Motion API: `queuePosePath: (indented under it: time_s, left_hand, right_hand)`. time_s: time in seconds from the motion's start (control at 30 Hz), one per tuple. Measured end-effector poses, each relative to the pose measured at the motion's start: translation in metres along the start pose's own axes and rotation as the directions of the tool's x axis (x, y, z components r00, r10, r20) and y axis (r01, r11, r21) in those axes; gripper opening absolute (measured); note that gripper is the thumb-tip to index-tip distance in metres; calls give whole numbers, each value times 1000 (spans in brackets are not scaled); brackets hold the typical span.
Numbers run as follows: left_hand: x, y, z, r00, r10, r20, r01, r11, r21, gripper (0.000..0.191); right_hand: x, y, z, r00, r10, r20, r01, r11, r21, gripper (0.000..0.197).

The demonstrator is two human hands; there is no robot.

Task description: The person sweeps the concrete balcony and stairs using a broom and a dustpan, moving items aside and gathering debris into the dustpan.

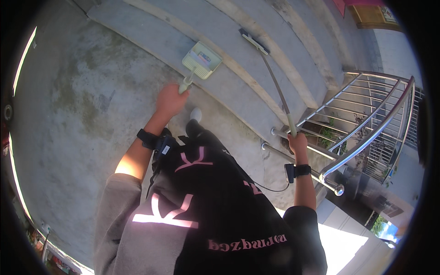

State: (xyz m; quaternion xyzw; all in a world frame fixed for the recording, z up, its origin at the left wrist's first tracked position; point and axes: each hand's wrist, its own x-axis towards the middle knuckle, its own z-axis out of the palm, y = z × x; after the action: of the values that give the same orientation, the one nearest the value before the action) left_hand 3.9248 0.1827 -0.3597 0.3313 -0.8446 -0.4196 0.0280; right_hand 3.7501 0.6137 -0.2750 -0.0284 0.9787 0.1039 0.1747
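Observation:
My left hand (171, 99) is closed around the short upright handle of a pale green dustpan (213, 67). The pan is above or on the lowest concrete step, I cannot tell which, and a printed label or flat piece shows inside it. On the right, my right hand (298, 142) grips the end of a long broom (274, 76), close beside the metal railing. Its thin pole slants up and left to a flat, dark-edged broom head (254, 42) over a higher step. Both wrists wear black straps with small devices.
Wide concrete steps (237, 74) rise toward the upper right. A stainless steel railing (369, 127) borders them on the right, with potted plants (326, 134) behind its bars. Stained concrete floor (82, 113) spreads to the left. My white shoe (196, 114) stands near the lowest step.

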Motion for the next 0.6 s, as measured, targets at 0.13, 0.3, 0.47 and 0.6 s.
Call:
queuePosePath:
  time_s: [0.13,0.3,0.47,0.6]
  left_hand:
    - [-6,17,7,995,-57,83,57,998,1,34]
    - [-8,20,16,998,-54,37,53,998,15,34]
    - [-6,30,9,996,-73,59,72,997,16,35]
    - [-3,41,7,976,-150,157,147,989,31,32]
  right_hand:
    - [19,41,51,984,94,151,-123,973,196,52]
    - [-14,6,55,871,87,483,-247,928,279,51]
    - [-56,-27,20,941,-174,292,127,977,172,37]
    - [-84,-2,-3,871,-177,459,64,966,251,32]
